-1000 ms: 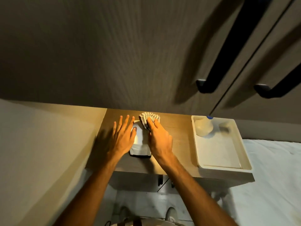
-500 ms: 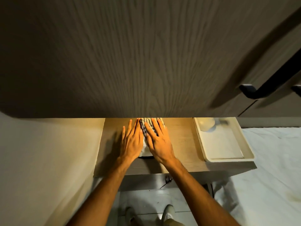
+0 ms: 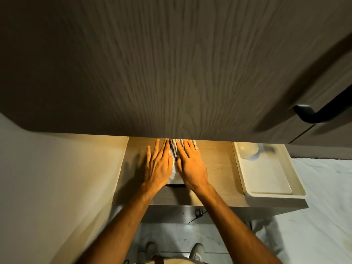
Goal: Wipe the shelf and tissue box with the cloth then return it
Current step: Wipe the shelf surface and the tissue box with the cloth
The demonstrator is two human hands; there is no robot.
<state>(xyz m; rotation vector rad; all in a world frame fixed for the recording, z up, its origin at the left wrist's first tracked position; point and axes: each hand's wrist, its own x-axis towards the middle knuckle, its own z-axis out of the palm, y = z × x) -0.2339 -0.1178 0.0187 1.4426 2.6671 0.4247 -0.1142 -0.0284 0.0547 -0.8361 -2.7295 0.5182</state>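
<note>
Tissue box [image 3: 175,178], centre of frame on the wooden shelf [image 3: 217,168], mostly covered by two flat hands: left hand [image 3: 159,164] open, fingers spread, steadying its left side; right hand [image 3: 190,164] open, palm pressing the checked cloth [image 3: 174,149] on the box top, gripping nothing. Cream tray [image 3: 274,194] sits at right. Step judged: wiping the box; next calls for sweeping the cloth across it, then the shelf.

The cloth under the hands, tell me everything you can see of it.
The cloth is a striped or checked fabric in grey and white, bunched on the far end of the pale tissue box on the wooden shelf. The right hand lies flat on it, hiding most of it. The left hand lies beside it.
</note>
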